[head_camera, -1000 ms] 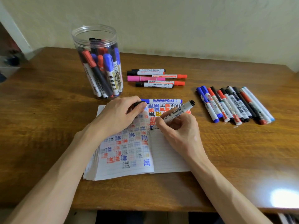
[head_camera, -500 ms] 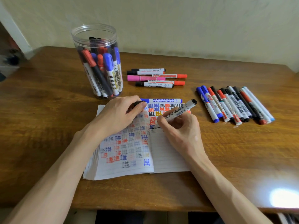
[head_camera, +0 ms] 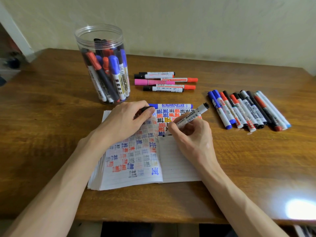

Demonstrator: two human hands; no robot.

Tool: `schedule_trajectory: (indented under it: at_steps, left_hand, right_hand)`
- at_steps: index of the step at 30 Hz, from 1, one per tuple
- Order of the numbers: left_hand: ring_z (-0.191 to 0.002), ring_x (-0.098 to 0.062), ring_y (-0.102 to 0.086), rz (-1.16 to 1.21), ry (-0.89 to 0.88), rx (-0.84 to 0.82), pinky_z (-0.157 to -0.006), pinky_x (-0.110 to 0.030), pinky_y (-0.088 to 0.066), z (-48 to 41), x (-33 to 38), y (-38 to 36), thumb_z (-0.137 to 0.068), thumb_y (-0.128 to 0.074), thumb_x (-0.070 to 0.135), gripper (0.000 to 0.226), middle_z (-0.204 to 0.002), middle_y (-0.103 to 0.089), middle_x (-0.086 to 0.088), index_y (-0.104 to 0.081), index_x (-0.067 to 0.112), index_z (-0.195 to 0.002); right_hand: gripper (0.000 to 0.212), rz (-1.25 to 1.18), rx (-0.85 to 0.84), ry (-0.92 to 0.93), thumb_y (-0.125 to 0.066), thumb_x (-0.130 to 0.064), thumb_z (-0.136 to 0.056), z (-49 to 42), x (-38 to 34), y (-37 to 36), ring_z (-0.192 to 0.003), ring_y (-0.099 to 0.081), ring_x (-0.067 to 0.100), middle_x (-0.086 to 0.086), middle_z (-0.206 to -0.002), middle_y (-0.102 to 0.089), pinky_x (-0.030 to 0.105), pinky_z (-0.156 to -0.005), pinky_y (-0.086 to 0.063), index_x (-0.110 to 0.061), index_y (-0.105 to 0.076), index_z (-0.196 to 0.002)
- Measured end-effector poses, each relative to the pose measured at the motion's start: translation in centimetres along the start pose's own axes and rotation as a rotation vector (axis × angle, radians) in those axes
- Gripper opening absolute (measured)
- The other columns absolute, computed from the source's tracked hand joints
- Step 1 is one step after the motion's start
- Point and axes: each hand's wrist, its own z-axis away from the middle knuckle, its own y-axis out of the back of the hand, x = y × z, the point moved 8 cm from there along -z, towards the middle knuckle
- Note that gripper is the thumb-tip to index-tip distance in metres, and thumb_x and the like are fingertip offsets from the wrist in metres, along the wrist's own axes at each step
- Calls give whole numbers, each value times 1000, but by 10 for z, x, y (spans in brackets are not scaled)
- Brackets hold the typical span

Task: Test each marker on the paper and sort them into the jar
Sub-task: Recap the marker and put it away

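My right hand (head_camera: 191, 135) grips a black whiteboard marker (head_camera: 189, 117), its tip touching the right page of the open lined notebook (head_camera: 177, 161). The pages carry many coloured test marks. My left hand (head_camera: 123, 122) rests on the notebook's left page and pinches a black marker cap (head_camera: 145, 109) between thumb and fingers. A blue whiteboard marker (head_camera: 172, 106) lies along the notebook's top edge. The clear plastic jar (head_camera: 100, 40), holding several markers, stands behind my left hand.
A group of several markers (head_camera: 164, 82), black, red and pink, lies right of the jar. Another row of several markers (head_camera: 248, 110) lies at the right on the wooden table (head_camera: 51, 117). A wall runs behind the table.
My right hand has shifted slightly, drawing the marker tip across the page. My left hand has stayed in place with the cap.
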Motion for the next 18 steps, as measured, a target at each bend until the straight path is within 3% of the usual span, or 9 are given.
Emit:
schedule_trajectory:
  at_steps: [9, 11, 15, 18]
  left_hand:
    - [-93, 6, -62, 0, 3, 11, -73, -21, -52, 1, 2, 1, -102, -47, 54, 25, -103, -66, 21, -60, 35, -114]
    - [-98, 9, -59, 15, -14, 33, -76, -15, -48, 2, 5, 4, -101, -54, 49, 27, -110, -65, 22, -63, 33, -120]
    - [-107, 3, -62, 97, -100, 53, -84, -16, -54, 3, 20, 7, -95, -67, 37, 31, -115, -66, 20, -69, 29, -125]
    - [-110, 1, -64, 218, -105, -20, -85, -15, -54, 5, 26, 1, -94, -69, 28, 35, -113, -68, 20, -70, 28, -130]
  right_hand:
    - [20, -33, -25, -52, -71, -18, -89, 0, 3, 0, -74, -72, 28, 9, -78, -76, 51, -68, -56, -2, -70, -77]
    - [15, -94, 4, -88, -72, -14, -92, -2, 6, 4, -73, -73, 21, 8, -80, -76, 45, -70, -57, -4, -71, -81]
    - [11, -232, 21, -142, -72, -13, -95, -4, 10, 9, -61, -65, 2, -3, -68, -73, 21, -54, -49, -11, -73, -84]
    - [7, -312, 46, -148, -71, -13, -96, -7, 12, 15, -61, -61, 7, -4, -65, -68, 21, -56, -47, -12, -73, -90]
